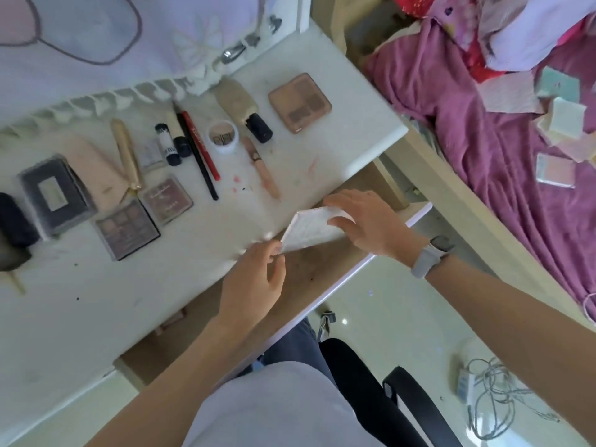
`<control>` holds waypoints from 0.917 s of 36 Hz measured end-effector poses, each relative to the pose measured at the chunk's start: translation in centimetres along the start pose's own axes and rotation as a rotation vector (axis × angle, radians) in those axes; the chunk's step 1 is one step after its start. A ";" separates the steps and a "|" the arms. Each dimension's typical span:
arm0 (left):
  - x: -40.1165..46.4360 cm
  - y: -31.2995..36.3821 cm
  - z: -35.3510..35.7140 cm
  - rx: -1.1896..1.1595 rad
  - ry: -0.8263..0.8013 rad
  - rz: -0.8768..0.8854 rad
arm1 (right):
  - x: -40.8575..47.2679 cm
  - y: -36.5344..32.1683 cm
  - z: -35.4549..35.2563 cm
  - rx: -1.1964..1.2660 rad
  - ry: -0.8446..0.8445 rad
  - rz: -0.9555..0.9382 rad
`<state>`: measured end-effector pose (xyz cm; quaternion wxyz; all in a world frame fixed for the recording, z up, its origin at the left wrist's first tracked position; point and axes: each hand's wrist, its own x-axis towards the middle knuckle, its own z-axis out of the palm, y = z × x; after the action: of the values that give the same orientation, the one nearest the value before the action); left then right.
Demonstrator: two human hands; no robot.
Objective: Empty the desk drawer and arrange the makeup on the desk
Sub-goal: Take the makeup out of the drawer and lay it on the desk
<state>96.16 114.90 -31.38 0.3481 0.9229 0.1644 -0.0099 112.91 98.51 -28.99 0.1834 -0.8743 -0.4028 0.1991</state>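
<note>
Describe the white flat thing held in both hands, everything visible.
The white flat case looks like a thin, square compact or palette with a glossy, faintly patterned face; motion blur hides detail. It is tilted, above the desk's front edge and the open drawer. The left hand pinches its near corner; the right hand grips its far side.

A rumpled purple bedspread [477,124] covers the bed, strewn with small pastel squares [555,171] (their make unclear); a tangle of grey cable [496,398] lies on the glossy floor beside a black chair [371,391].
</note>
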 end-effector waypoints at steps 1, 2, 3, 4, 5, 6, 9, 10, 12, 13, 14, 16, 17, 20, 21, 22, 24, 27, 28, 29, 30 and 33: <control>-0.1 -0.1 -0.9 -0.002 0.049 -0.006 | 0.1 -0.8 -0.3 0.119 0.033 0.064; -0.1 -0.3 -1.8 -0.013 0.093 -0.026 | 0.4 -1.6 -0.4 0.234 0.055 0.142; -0.2 -0.6 -2.6 -0.029 0.130 -0.053 | 0.7 -2.5 -0.5 0.339 0.063 0.221; -0.4 -0.9 -3.4 -0.043 0.162 -0.079 | 1.1 -3.4 -0.4 0.426 0.066 0.286; -0.6 -1.3 -4.2 -0.052 0.189 -0.103 | 1.6 -4.4 -0.2 0.503 0.071 0.336; -0.8 -1.7 -5.0 -0.061 0.207 -0.133 | 2.0 -5.5 0.1 0.583 0.078 0.377; -1.9 -3.0 -7.1 -0.137 0.224 -0.264 | 2.6 -9.1 1.4 0.875 0.084 0.474; -2.5 -3.5 -7.7 -0.172 0.225 -0.312 | 2.6 -10.4 2.0 0.960 0.073 0.487; -3.7 -4.5 -9.0 -0.285 0.226 -0.419 | 2.8 -13.0 3.3 1.069 0.030 0.486; -4.4 -5.1 -9.7 -0.366 0.230 -0.463 | 3.1 -14.3 3.9 1.087 0.002 0.477; -5.0 -5.7 -10.3 -0.434 0.239 -0.493 | 3.4 -15.7 4.5 1.090 -0.032 0.464; -6.3 -7.2 -11.6 -0.525 0.275 -0.544 | 4.3 -18.9 5.8 1.090 -0.099 0.434; -7.0 -8.2 -12.3 -0.562 0.305 -0.576 | 4.7 -20.5 6.5 1.089 -0.125 0.428; -9.3 -11.4 -14.5 -0.545 0.390 -0.648 | 5.6 -25.2 9.1 1.048 -0.172 0.450; -10.2 -12.6 -15.3 -0.503 0.396 -0.658 | 5.6 -26.7 10.0 1.035 -0.177 0.471; -11.0 -13.8 -16.1 -0.455 0.389 -0.661 | 5.6 -28.2 11.1 1.036 -0.172 0.507; -12.3 -16.2 -17.5 -0.364 0.350 -0.643 | 5.5 -30.8 13.2 1.074 -0.141 0.610; -13.8 -19.0 -19.2 -0.283 0.259 -0.569 | 5.4 -34.2 16.0 1.201 -0.047 0.749; -14.3 -19.7 -19.5 -0.252 0.231 -0.525 | 5.4 -35.1 16.7 1.246 -0.005 0.791; -15.0 -20.3 -19.7 -0.214 0.207 -0.475 | 5.3 -35.9 17.2 1.280 0.038 0.836; -15.6 -20.9 -19.9 -0.170 0.182 -0.424 | 5.1 -36.5 17.8 1.316 0.079 0.876; -16.8 -22.2 -19.9 0.007 0.088 -0.296 | 4.3 -37.8 19.2 1.475 0.193 0.950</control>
<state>71.48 138.42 -28.26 0.3321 0.8893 0.3138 -0.0211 82.15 127.93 -28.04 0.6321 -0.6213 0.2518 0.3887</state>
